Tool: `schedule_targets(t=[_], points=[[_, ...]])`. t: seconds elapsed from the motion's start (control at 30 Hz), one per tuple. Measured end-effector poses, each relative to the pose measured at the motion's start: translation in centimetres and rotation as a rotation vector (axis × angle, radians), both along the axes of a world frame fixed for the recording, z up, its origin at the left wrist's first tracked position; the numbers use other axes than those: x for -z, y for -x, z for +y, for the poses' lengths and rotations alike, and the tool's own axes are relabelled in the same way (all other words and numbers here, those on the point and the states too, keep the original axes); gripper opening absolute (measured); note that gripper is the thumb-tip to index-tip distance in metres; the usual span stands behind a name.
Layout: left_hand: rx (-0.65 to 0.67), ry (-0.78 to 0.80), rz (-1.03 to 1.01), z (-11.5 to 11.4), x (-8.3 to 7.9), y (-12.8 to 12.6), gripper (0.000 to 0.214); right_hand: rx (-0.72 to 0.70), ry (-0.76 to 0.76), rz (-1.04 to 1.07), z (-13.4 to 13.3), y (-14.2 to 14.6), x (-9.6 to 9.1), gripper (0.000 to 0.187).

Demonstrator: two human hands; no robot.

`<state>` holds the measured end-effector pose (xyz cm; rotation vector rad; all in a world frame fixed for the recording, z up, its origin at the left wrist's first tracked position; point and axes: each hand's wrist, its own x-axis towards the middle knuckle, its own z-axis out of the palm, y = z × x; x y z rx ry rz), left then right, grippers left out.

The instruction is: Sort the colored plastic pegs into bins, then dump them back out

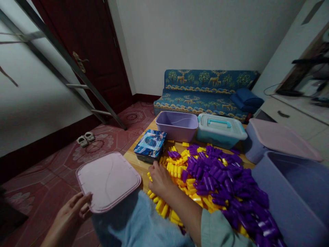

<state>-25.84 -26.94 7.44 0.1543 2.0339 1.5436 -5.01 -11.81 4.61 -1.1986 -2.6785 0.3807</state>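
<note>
My left hand (79, 206) grips the near left corner of a pale pink plastic lid (109, 181), with the thumb on top. The lid is held flat beside the table, above the floor and partly over my knee. My right hand (159, 178) is at the table's left edge among yellow plastic pieces (176, 170), its fingers curled down and pressed together. What they hold, if anything, is hidden. Just beyond that hand lies a blue picture tin (151, 143). Shiny purple plastic pieces (213, 171) are heaped to the right, mixed with yellow ones.
At the table's far end stand an open purple bin (177, 132) and a teal lidded box (221, 132). On the right are a bin with a pink lid (280, 137) and a large open bin (288, 202). A sofa (200, 94) and a metal ladder (64, 58) stand beyond.
</note>
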Motion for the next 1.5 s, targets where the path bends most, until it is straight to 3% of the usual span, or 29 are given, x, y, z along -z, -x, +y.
schedule_targets(t=[0.1, 0.17, 0.27, 0.33, 0.4, 0.5, 0.63, 0.73, 0.83, 0.9, 1.0, 1.1, 1.2, 1.3, 1.5], points=[[0.134, -0.04, -0.185, -0.5, 1.6, -1.2, 0.057, 0.042, -0.023, 0.066, 0.7, -1.3, -0.8, 0.026], [0.252, 0.021, -0.205, -1.0, 2.8, -1.3, 0.058, 0.083, -0.025, 0.114, 1.0, -2.1, -1.4, 0.026], [0.559, 0.185, -0.179, -1.8, 3.8, -0.5, 0.052, 0.118, -0.006, 0.165, 1.3, -3.3, -2.3, 0.028], [0.771, 0.296, -0.094, -2.0, 3.7, -0.2, 0.057, 0.135, 0.011, 0.203, 1.4, -4.1, -3.0, 0.031], [0.912, 0.342, 0.004, -1.6, 2.8, -0.4, 0.06, 0.155, 0.011, 0.258, 1.3, -5.2, -3.9, 0.032], [1.091, 0.291, 0.127, 0.3, 0.4, -2.0, 0.056, 0.198, -0.014, 0.334, 1.3, -7.3, -5.3, 0.033], [1.28, 0.124, 0.35, 4.3, -3.3, -6.1, 0.046, 0.322, -0.058, 0.317, 1.3, -11.1, -6.5, 0.034], [1.421, 0.0, 0.498, 7.3, -5.1, -9.5, 0.04, 0.42, -0.084, 0.268, 1.3, -14.1, -6.7, 0.034], [1.494, -0.152, 0.607, 10.2, -5.5, -12.9, 0.037, 0.506, -0.116, 0.235, 1.3, -16.8, -6.4, 0.035], [1.501, -0.273, 0.694, 11.9, -4.9, -15.0, 0.038, 0.552, -0.137, 0.217, 1.3, -18.3, -6.0, 0.037], [1.509, -0.39, 0.859, 14.1, -2.6, -17.9, 0.052, 0.598, -0.154, 0.18, 1.3, -20.0, -5.1, 0.037], [1.595, -0.374, 0.956, 15.3, 0.1, -19.9, 0.069, 0.609, -0.149, 0.169, 1.3, -20.9, -4.2, 0.039], [1.639, -0.347, 1.002, 15.8, 1.8, -20.6, 0.069, 0.606, -0.152, 0.19, 1.3, -21.3, -3.5, 0.043], [1.643, -0.323, 0.976, 16.1, 1.6, -20.4, 0.059, 0.613, -0.171, 0.197, 1.4, -21.6, -3.2, 0.044], [1.67, -0.219, 0.86, 16.4, -1.1, -19.0, 0.054, 0.684, -0.195, 0.123, 1.3, -23.5, -3.1, 0.032]])
